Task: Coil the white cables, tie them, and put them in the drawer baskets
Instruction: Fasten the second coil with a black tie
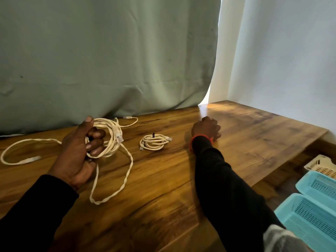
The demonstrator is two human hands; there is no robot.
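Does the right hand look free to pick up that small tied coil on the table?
Probably yes. The right hand rests on the wooden table just beside the small tied coil, and seems to hold nothing. Bare tabletop lies between them. The left hand is busy gripping the loose cable.

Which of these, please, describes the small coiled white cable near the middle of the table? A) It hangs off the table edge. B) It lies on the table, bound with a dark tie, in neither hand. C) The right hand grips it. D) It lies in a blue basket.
B: the small coil rests on the table with a dark tie on top, between the left hand and right hand, touching neither.
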